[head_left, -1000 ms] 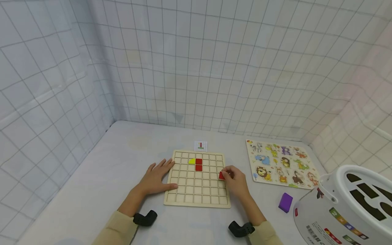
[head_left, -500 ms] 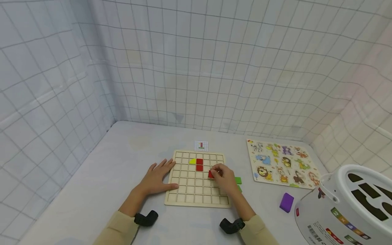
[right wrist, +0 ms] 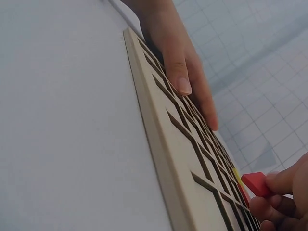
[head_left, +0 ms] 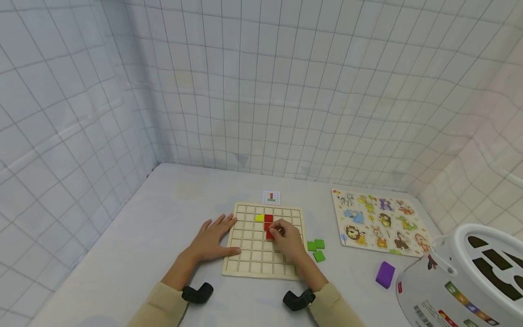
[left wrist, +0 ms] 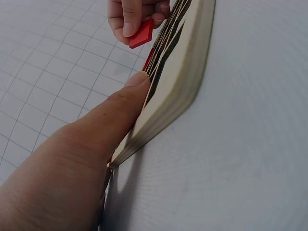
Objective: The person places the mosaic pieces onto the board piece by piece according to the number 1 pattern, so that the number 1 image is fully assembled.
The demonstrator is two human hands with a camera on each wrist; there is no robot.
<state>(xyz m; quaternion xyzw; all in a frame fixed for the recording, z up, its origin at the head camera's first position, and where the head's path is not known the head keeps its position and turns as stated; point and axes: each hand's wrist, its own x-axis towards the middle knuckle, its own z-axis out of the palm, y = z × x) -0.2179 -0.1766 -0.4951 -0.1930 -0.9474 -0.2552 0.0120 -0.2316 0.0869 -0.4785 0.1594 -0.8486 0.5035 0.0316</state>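
While my right hand (head_left: 288, 238) hovers over the lower middle of the head view, its thumb and fingers pinch a red tile (head_left: 269, 235) by one side, likely to leave the other side free for the cells. Tile: flat, square-looking, plain red, visibly thick at the edge. Location: over the gridded board (head_left: 247, 259), tilted in the right wrist view, just below two red tiles (head_left: 268, 218) lying in cells beside a yellow piece (head_left: 259, 218). Cannot tell if it touches wood. Further left, my left hand (head_left: 208, 243): fingers spread, at the board's left edge, thumb over the border, probably to stop it sliding. Above the board, a small patterned card (head_left: 271, 197), I judge placed for easy glancing. Right of it, three green tiles (head_left: 319, 256), presumably set for the right hand's reach. Farther right, an animal puzzle (head_left: 376, 222); lower right, a purple block (head_left: 385, 274) and white tub (head_left: 416, 281)
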